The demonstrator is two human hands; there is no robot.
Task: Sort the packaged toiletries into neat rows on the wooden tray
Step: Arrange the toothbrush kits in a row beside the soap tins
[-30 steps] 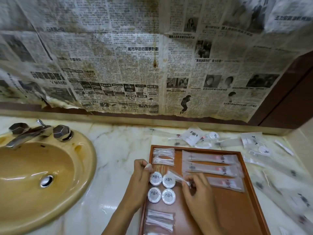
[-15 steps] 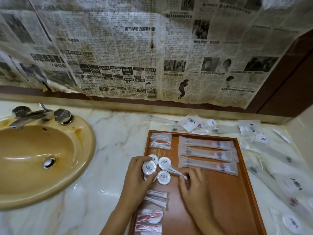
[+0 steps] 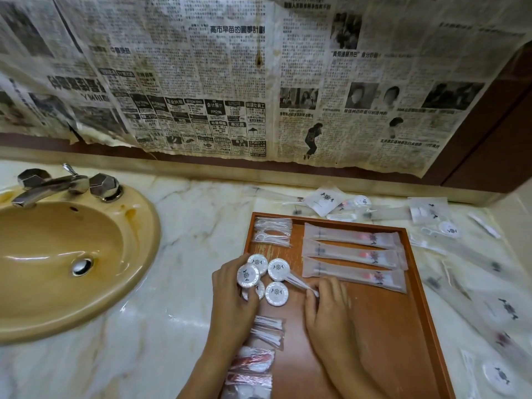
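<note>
Wooden tray (image 3: 414, 326) on marble counter (image 3: 187, 226), part-sorted toiletries; both hands at the round soaps.

We list, largest first: the tray, right of the sink (image 3: 57, 254); three long sachets (image 3: 352, 256) in a far-right row, long axes running left to right; floss packets (image 3: 272, 231) at the far-left corner; four round soaps on the tray's left side, a fifth round soap (image 3: 248, 275) lifted over them. Our left hand (image 3: 233, 300) grips that lifted soap. Our right hand (image 3: 328, 306) pinches a thin packet (image 3: 298, 282) whose long axis slants from the far-left soaps toward the near right. We judge the left hand nearer the soap cluster, the right nearer the sachets. Loose packets (image 3: 431, 214) lie unsorted on the counter, far and right.
</note>
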